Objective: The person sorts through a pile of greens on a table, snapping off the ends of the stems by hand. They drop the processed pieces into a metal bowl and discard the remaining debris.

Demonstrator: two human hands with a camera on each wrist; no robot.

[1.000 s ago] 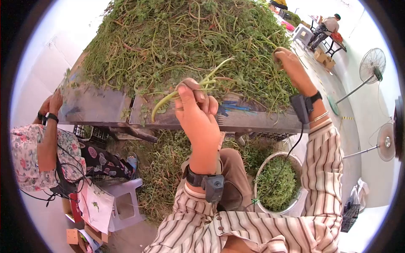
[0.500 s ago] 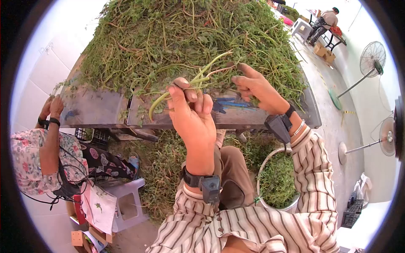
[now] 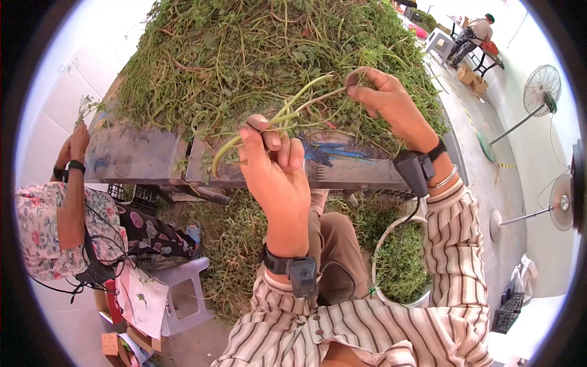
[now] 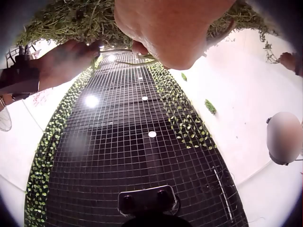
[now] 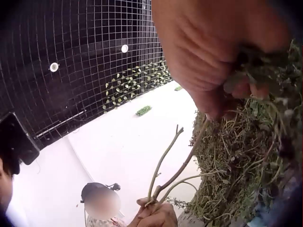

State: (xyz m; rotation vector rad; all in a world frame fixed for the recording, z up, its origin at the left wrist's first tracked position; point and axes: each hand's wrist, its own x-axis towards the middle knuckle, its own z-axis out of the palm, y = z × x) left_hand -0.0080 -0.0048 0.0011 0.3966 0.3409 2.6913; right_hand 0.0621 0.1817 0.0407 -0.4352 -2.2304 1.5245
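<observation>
My left hand (image 3: 275, 159) holds a small bunch of green plant stems (image 3: 227, 148) between thumb and fingers, above the table's near edge. To its right, my right hand (image 3: 391, 107) pinches the far end of a thin, paler stem (image 3: 324, 96) that runs from the bunch. In the right wrist view the branching stem (image 5: 184, 163) stretches between the left hand (image 5: 158, 216) and the right fingertips, with some leaves tucked by the right palm. Behind both hands rises a large heap of leafy green plants (image 3: 275, 49).
The wooden table (image 3: 137, 156) carries the heap. A round tub (image 3: 374, 269) of picked greens stands below right, and more plants (image 3: 226, 257) cover the floor. At left, another person's hands (image 3: 76, 150) hold a sprig beside a plastic stool (image 3: 189, 293). Standing fans (image 3: 541, 92) are at right.
My right hand came in leftward from the heap's right side to the bunch, then drew slightly right and now pinches a stem end. The left hand shifted slightly left, still holding the stems.
</observation>
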